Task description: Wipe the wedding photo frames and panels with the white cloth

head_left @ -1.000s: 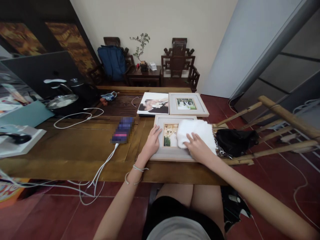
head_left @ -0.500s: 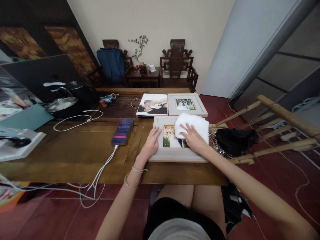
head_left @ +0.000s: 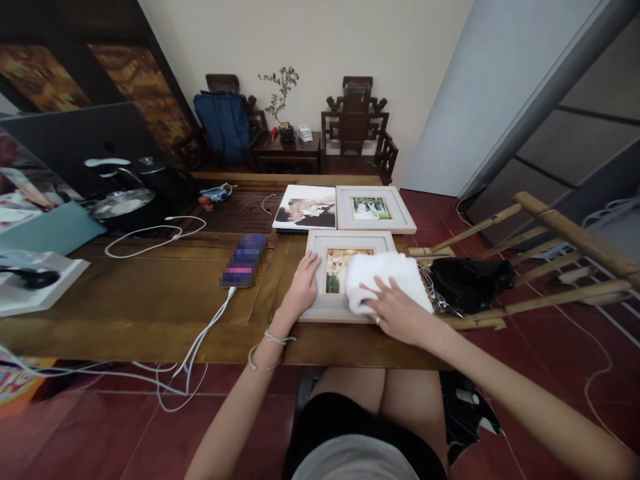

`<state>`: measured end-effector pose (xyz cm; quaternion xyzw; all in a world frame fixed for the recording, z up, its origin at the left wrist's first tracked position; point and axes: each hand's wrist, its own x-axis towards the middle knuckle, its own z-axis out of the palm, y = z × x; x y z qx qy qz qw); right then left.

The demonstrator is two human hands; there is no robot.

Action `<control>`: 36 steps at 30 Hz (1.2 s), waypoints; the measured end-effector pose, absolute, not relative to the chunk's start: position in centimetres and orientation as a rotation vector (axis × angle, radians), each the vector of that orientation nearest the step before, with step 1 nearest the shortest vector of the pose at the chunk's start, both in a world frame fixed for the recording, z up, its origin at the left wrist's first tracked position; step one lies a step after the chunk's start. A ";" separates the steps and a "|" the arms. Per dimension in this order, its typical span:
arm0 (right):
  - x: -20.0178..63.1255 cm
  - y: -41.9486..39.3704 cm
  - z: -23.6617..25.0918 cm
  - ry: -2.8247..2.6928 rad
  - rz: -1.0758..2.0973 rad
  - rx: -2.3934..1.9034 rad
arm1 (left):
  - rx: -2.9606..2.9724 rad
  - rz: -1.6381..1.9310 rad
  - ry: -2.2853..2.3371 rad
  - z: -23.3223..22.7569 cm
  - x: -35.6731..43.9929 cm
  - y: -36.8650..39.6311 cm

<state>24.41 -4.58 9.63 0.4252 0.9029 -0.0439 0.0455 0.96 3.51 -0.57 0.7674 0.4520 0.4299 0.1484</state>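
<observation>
A picture frame [head_left: 320, 308] with a pale wooden border and a photo inside lies flat at the table's front edge. Along its left side my left hand [head_left: 303, 283] grips the border, fingers laid over the edge. My right hand [head_left: 397, 310] holds a folded white cloth [head_left: 383, 270] against the frame's lower right part, with the fingers spread on top. The cloth covers the right portion of the photo and the frame's right border. Behind it lie a second picture frame [head_left: 345, 208] and a white-edged photo panel [head_left: 305, 210], side by side.
Left of the frame lies a phone [head_left: 243, 263] plugged into white cables [head_left: 215, 320]. Farther left are a pot [head_left: 125, 207], a kettle [head_left: 163, 180] and a white power strip [head_left: 60, 297]. A bamboo rack [head_left: 565, 287] with a black bag [head_left: 470, 283] stands to the right.
My right hand has slid the white cloth toward me and slightly right, from the frame's upper right to its lower right. My left hand stays at the left border.
</observation>
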 end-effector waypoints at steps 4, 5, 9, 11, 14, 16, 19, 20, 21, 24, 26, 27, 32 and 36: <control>23.3 -8.8 10.8 2.784 -0.403 1.193 | 2.207 1.226 1.293 -0.7 0.9 3.7; 23.0 -8.9 10.6 2.805 -0.422 1.181 | 2.213 1.221 1.288 -0.8 0.8 3.7; 22.9 -5.4 8.2 2.896 -0.248 1.254 | 2.218 1.197 1.284 -0.8 0.7 3.8; 23.6 -1.9 7.1 2.889 -0.073 1.313 | 2.221 1.176 1.280 -0.7 0.6 3.8; 24.8 3.5 6.5 2.851 0.146 1.311 | 2.223 1.148 1.269 -0.5 0.6 3.8; 25.2 6.2 6.5 2.826 0.264 1.337 | 2.218 1.140 1.274 -0.4 0.6 3.8; 25.1 7.8 6.5 2.783 0.332 1.416 | 2.214 1.144 1.291 -0.3 0.6 3.8; 25.0 7.7 6.5 2.775 0.313 1.421 | 2.216 1.145 1.296 -0.2 0.6 3.8; 24.8 7.1 6.5 2.773 0.278 1.411 | 2.219 1.145 1.299 -0.2 0.7 3.8; 24.4 3.8 6.9 2.782 0.120 1.330 | 2.222 1.151 1.314 -0.2 0.9 3.7; 24.4 0.5 7.9 2.784 -0.022 1.274 | 2.212 1.162 1.330 -0.3 1.0 3.6; 24.4 -1.3 8.5 2.784 -0.101 1.249 | 2.208 1.165 1.337 -0.4 1.0 3.6; 23.6 -8.5 11.1 2.772 -0.474 1.093 | 2.264 1.110 1.343 -0.3 1.0 3.5; 22.6 -8.1 9.9 2.795 -0.421 1.109 | 2.331 1.035 1.363 0.1 0.9 3.4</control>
